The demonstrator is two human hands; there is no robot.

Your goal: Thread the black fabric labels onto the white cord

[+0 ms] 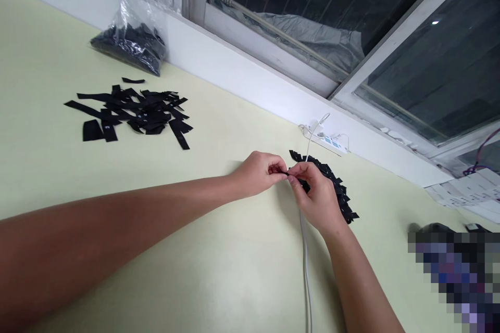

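My left hand (261,173) and my right hand (314,192) meet above the table, fingertips pinched close together. Between them they grip a small black fabric strip (287,173), mostly hidden by the fingers. Just behind and under my right hand lies a pile of black strips (339,192), neatly overlapped along one line. Further left, a loose heap of black strips (144,112) is spread on the table, some with small pale marks. A single strip (133,80) sits apart from that heap, nearer the wall.
A clear plastic bag (133,36) holding black pieces leans on the wall at the back left. By the wall stands a white power strip (326,138), and a pale cable (307,270) runs across the table (219,270) below my right hand. White boxes (469,190) stand at right.
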